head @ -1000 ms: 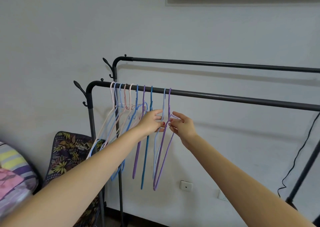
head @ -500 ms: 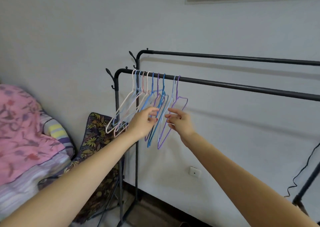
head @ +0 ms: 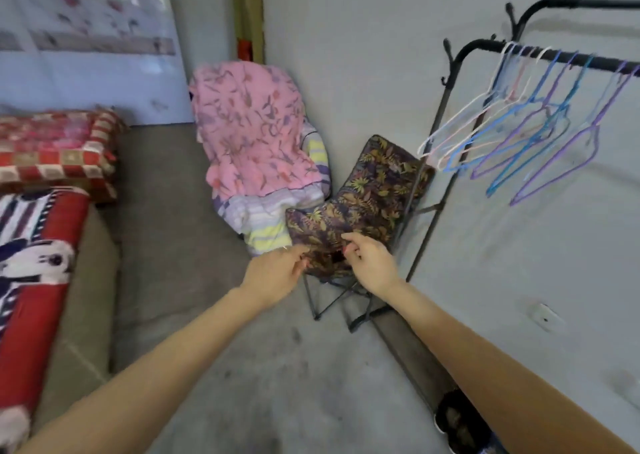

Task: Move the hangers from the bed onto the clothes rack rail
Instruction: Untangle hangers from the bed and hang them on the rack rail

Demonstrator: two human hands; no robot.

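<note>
Hands are off the rack now: half a second back both were up at the hangers, and now the left hand [head: 277,273] and the right hand [head: 369,263] hang low and empty, fingers loosely curled, close together over the floor. View has swung left and down, away from the rail [head: 568,59] and toward the bed [head: 166,218]. That reads as one batch delivered and a turn back for more. Hangers [head: 526,135], white, pink, blue and purple, sit bunched on the rail, up and well to the right of the right hand. No hanger shows on the bed from here, so how many remain is unclear. Just beyond the hands stands a folding chair [head: 367,194] in leaf print, and past it a pink quilt [head: 256,128] piled on striped bedding. Left of the left hand lie red patterned cushions [head: 52,148]. Chair legs are the trip risk on the way over.
</note>
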